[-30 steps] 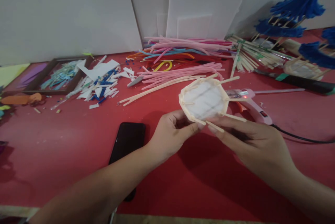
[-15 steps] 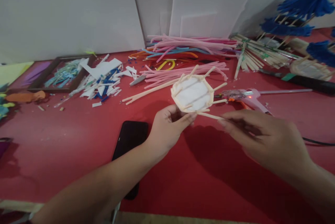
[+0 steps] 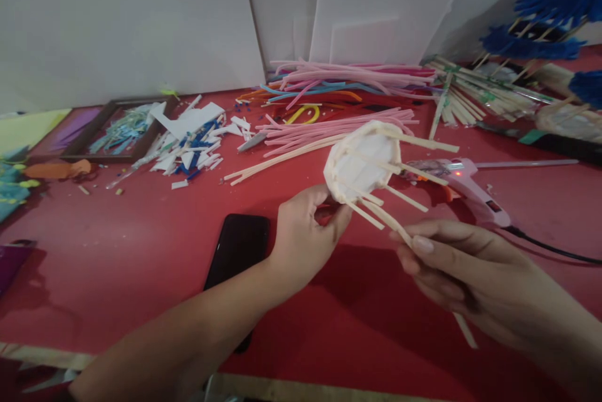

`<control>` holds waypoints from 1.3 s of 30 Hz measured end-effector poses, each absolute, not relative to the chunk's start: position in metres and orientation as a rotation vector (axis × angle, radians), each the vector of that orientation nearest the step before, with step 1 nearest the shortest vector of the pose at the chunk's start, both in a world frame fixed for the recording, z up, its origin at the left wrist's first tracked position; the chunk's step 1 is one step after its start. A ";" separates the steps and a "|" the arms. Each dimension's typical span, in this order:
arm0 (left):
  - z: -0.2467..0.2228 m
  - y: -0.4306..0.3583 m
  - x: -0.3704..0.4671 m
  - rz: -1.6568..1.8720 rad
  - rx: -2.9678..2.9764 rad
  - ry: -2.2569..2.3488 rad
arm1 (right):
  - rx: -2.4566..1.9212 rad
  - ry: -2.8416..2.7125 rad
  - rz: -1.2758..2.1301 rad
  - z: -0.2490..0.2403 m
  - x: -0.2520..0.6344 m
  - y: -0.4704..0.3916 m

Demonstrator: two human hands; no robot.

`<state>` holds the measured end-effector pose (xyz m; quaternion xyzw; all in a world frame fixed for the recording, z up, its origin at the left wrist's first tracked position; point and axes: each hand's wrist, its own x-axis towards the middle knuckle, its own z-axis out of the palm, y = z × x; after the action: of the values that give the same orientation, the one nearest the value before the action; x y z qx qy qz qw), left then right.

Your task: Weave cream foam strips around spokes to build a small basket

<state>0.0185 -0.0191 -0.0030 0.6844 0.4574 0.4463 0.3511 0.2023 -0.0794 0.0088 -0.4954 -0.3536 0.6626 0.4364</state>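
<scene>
Near the middle of the view, my left hand point(image 3: 310, 226) pinches the lower edge of a small round white craft piece point(image 3: 364, 160). Its rim is wrapped in cream, and several short wooden sticks point(image 3: 414, 198) jut out of it to the right. From the lower rim runs a cream pipe cleaner point(image 3: 391, 221), gripped between the thumb and fingers of my right hand point(image 3: 451, 258). The loose end of that pipe cleaner shows beneath the right hand. The fingertips of my left hand are hidden behind the piece.
Behind the hands lie pink pipe cleaners point(image 3: 348, 76) and loose cream ones point(image 3: 277, 160). A pink glue gun point(image 3: 484, 195), its light on, lies at the right. A black phone point(image 3: 239, 251) rests by my left forearm. White and blue scraps point(image 3: 188, 145) and bundled sticks point(image 3: 465, 101) sit further back.
The round piece has been tilted, so its sticks now point right and downward. My right hand has moved right and down, with a longer stretch of pipe cleaner showing.
</scene>
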 end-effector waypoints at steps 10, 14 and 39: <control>-0.003 -0.023 0.017 1.202 1.902 1.168 | -1.490 -1.095 1.484 0.013 0.201 -0.095; 0.000 -0.019 0.018 1.055 1.605 1.177 | -1.490 -1.350 1.295 0.010 0.200 -0.090; -0.006 -0.021 0.027 0.822 1.019 0.825 | -1.366 -1.023 1.301 -0.002 0.198 -0.079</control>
<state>0.0274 -0.0210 -0.0062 0.4601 0.3727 0.3713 0.7152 0.1979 -0.0794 -0.0020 -0.5595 -0.4187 0.5326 0.4775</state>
